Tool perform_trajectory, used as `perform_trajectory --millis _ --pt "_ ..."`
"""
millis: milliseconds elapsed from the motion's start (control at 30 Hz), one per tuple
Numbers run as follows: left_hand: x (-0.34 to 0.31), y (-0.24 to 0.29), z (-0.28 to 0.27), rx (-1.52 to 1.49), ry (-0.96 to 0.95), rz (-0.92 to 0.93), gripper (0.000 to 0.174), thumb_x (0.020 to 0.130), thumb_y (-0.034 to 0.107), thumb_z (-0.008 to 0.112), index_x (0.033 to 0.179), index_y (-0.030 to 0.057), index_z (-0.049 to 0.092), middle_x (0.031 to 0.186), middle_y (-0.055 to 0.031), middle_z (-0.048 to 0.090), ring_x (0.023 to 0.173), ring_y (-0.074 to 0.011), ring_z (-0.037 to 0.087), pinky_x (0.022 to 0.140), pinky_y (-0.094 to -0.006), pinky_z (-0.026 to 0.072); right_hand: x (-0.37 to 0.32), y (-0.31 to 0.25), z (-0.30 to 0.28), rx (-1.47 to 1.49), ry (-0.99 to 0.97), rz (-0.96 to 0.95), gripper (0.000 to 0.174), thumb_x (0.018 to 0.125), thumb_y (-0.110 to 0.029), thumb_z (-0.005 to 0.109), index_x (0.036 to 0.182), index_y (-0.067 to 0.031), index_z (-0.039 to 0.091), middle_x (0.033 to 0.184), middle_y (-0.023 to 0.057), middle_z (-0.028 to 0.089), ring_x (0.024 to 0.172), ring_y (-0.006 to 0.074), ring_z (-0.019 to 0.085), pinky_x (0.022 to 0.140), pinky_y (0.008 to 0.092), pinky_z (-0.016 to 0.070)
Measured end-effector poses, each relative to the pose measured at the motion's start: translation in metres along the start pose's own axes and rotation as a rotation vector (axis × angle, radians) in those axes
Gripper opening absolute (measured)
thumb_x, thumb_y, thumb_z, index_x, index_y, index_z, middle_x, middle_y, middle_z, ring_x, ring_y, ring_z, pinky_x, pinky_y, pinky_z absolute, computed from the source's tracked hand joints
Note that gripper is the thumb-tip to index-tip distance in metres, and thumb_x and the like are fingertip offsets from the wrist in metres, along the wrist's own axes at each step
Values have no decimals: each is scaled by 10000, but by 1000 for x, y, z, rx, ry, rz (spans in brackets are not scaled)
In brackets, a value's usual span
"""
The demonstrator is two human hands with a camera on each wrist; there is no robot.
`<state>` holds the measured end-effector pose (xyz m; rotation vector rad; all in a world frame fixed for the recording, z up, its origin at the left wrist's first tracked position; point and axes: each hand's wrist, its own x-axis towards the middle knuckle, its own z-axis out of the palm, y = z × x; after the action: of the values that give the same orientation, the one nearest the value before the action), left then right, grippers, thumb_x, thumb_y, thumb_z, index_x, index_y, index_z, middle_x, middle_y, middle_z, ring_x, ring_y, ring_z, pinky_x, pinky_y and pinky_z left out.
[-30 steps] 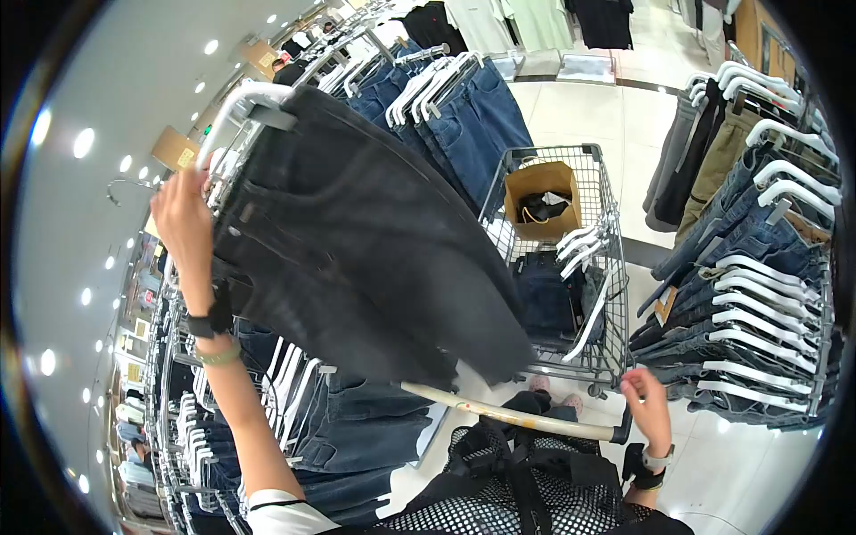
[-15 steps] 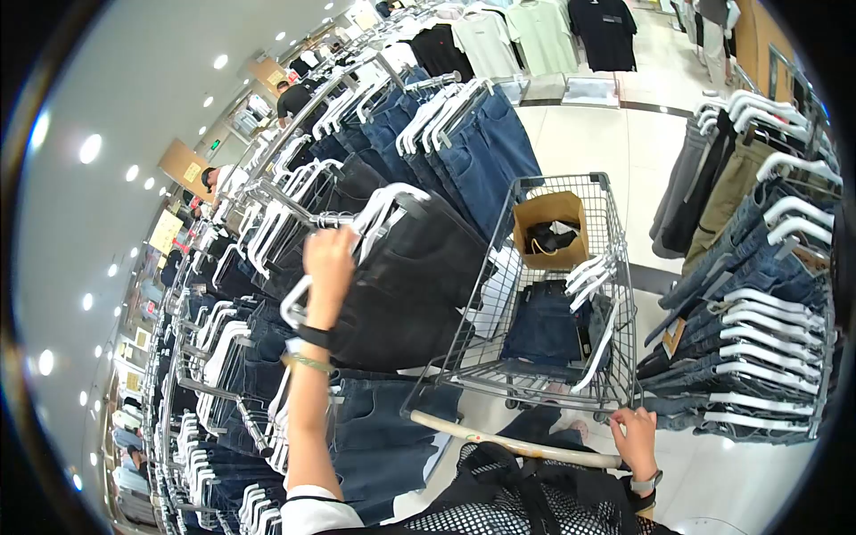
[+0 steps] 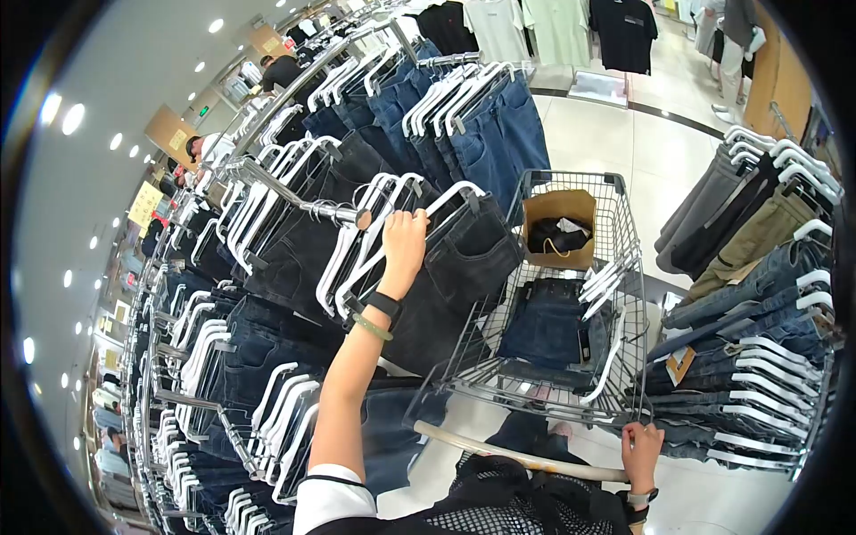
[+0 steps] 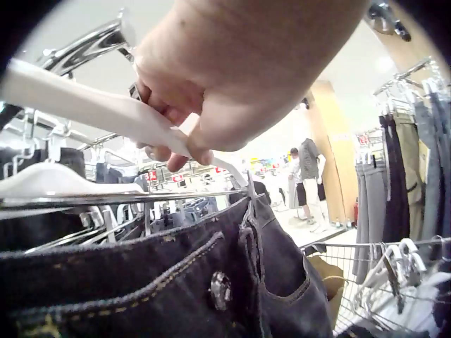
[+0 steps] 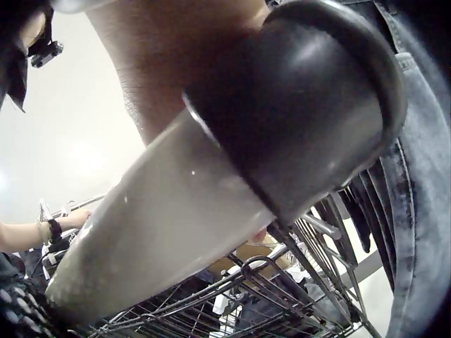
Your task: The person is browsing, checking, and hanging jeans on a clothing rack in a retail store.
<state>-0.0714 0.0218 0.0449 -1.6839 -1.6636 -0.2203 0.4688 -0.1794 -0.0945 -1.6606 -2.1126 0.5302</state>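
My left hand (image 3: 406, 245) grips a white clip hanger (image 4: 91, 109) just beside the end of a chrome rack arm (image 3: 312, 209). Black jeans (image 3: 468, 267) hang from the clips; their metal button and waistband show close up in the left wrist view. Other white hangers crowd around this hand. Low on the right, my right hand (image 3: 640, 455) has its fingers curled at the black end of the shopping cart's pale handle (image 3: 517, 455). That handle (image 5: 162, 218) hides most of the hand in the right wrist view.
The wire shopping cart (image 3: 642, 294) holds a brown paper bag (image 3: 584, 259), folded dark jeans (image 3: 539, 334) and white hangers. Racks of jeans line the left side. More trousers (image 3: 704, 196) hang at the right. T-shirts (image 3: 553, 31) and other people stand farther off.
The left hand has brought the black jeans down from high on the left to the end of the rack arm, moving right. The right hand has stayed near the handle's end.
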Motion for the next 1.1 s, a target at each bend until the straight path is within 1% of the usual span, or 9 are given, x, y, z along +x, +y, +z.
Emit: perform_trajectory --millis 133,267,467,533,600,700,867,1000,1100 --pt "-2 -2 11 15 53 -105 98 876 151 607 815 77 587 715 -80 555 782 -264 565 755 -393 425 7 -4 -4 4 -3 62 26 787 -80 657 802 -79 636 672 42 589 744 241 526 738 390 342" --pt "-30 -26 25 103 -97 -284 59 864 102 608 877 45 619 805 -106 613 856 -281 585 814 -391 425 10 -5 -4 21 7 41 34 796 -85 662 813 -88 633 664 34 574 728 235 519 726 384 345" --pt "-34 -31 24 296 -138 -250 161 761 24 605 921 2 594 856 -88 610 908 -260 574 861 -372 417 19 -11 -8 52 4 73 39 808 -93 664 821 -91 627 660 28 555 711 231 517 714 380 348" --pt "-26 -17 18 244 -311 -321 288 767 43 594 1043 -39 582 981 -125 601 1000 -276 558 936 -377 405 21 -13 -8 55 11 94 38 811 -96 663 821 -89 627 659 29 556 707 229 517 713 378 348" --pt "-34 -4 19 282 -50 -224 464 775 56 582 1218 -70 524 1139 -176 546 1118 -313 510 1024 -412 368 24 -13 -6 74 10 112 26 821 -99 653 828 -88 630 658 29 567 696 223 519 715 372 350" --pt "-62 22 31 -67 -254 57 610 783 65 551 1360 -59 398 1330 -230 443 1307 -389 376 1143 -496 249 27 -11 -5 101 2 144 19 822 -89 651 839 -84 645 673 23 605 712 215 532 721 370 350" --pt "-117 34 97 -247 -548 468 689 742 284 740 1379 181 498 1523 -130 342 1441 -353 232 1159 -569 185 33 -19 -7 95 0 157 19 829 -90 646 846 -84 648 673 17 621 710 207 542 725 364 353" --pt "-140 -2 207 75 -749 272 582 730 377 742 1245 130 633 1531 -148 338 1450 -367 191 1169 -596 83 35 -24 -10 112 3 201 22 827 -90 651 849 -87 649 663 12 626 701 202 546 722 359 356" --pt "-109 4 206 68 -950 179 465 805 343 659 1220 133 656 1463 -173 439 1395 -380 320 1171 -585 116 37 -28 -7 87 20 228 28 825 -86 652 853 -88 653 660 12 623 694 199 546 722 358 358"
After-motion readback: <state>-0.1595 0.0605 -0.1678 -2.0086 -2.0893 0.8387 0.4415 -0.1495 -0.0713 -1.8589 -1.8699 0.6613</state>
